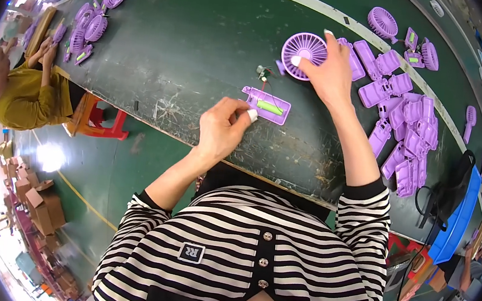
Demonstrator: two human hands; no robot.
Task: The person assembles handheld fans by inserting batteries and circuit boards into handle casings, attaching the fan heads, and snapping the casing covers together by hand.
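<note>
My left hand (220, 128) is closed at the lower left edge of a purple fan handle shell (283, 118), thumb and fingers pinching its rim. A light green battery (269, 107) lies inside that shell. Thin wires run up from it to a small motor-like part (265, 72) on the table. Farther right, my right hand (332, 75) grips a round purple fan head (302, 45) with a slotted grille, its thumb across the front and fingers at the right rim. White covers sit on the thumbs and a fingertip.
Purple handle shells (411, 127) are heaped on the dark green table (194, 40) to my right. More fan heads (382, 23) lie behind a pale strip. A blue tray (458, 217) stands at the right edge. At the left, a co-worker (29, 93) sits near other fans (95, 27).
</note>
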